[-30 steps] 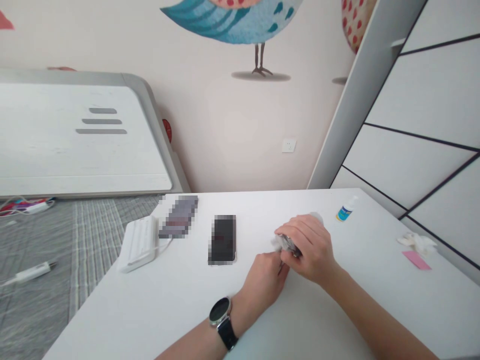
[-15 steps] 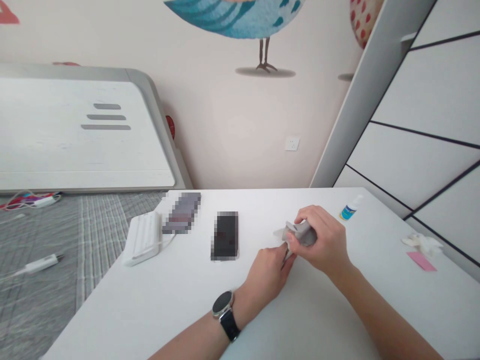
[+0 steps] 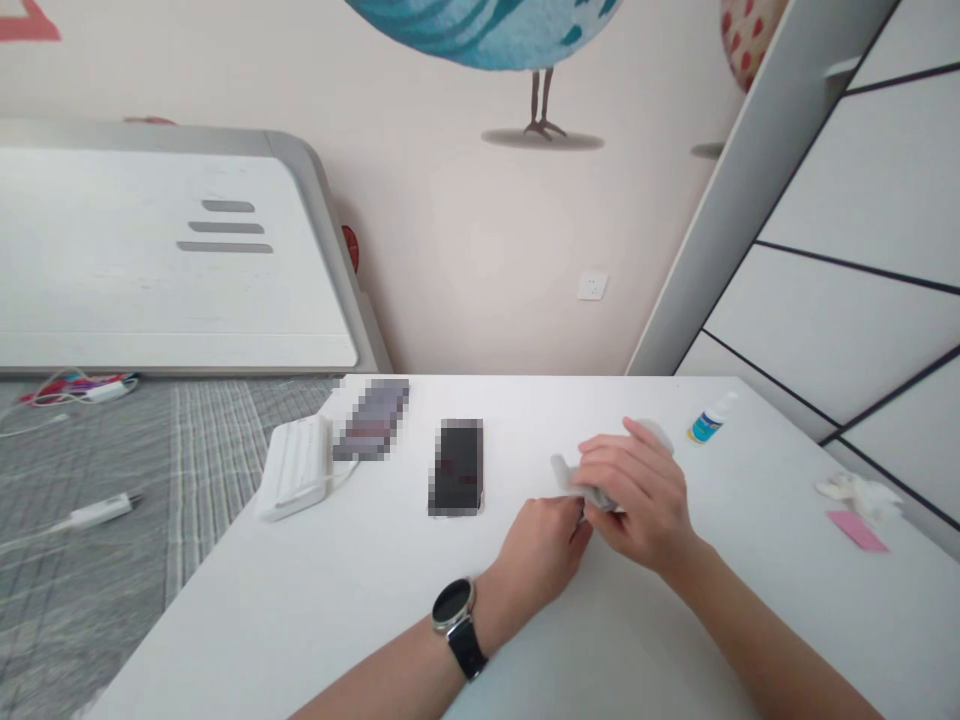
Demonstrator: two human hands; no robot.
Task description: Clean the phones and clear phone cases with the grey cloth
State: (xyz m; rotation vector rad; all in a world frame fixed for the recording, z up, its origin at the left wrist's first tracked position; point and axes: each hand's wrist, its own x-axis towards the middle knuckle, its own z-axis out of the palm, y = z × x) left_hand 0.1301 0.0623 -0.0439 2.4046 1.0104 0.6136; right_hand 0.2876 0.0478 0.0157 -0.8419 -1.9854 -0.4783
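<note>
My left hand (image 3: 536, 552), with a watch (image 3: 453, 604) on its wrist, is closed near the middle of the white table. Something thin and dark is pinched in it, mostly hidden by the fingers. Right beside it, my right hand (image 3: 637, 495) grips a crumpled grey cloth (image 3: 596, 497), its fingers bent over the fabric against the left fingertips. Part of the cloth sticks out to the left of the right hand. Left of both hands lies a dark, phone-like slab (image 3: 457, 468), blurred by pixelation.
A second pixelated slab (image 3: 373, 420) lies farther left, beside a white power strip (image 3: 298, 465). To the right stand a small spray bottle (image 3: 707, 420), a crumpled white tissue (image 3: 862, 497) and a pink paper (image 3: 857, 531). A white plug adapter (image 3: 101, 511) rests on the grey bedding.
My right hand has turned flatter over the grey cloth, its fingers now reaching leftward across it. My left hand stays about where it was. The view has shifted slightly.
</note>
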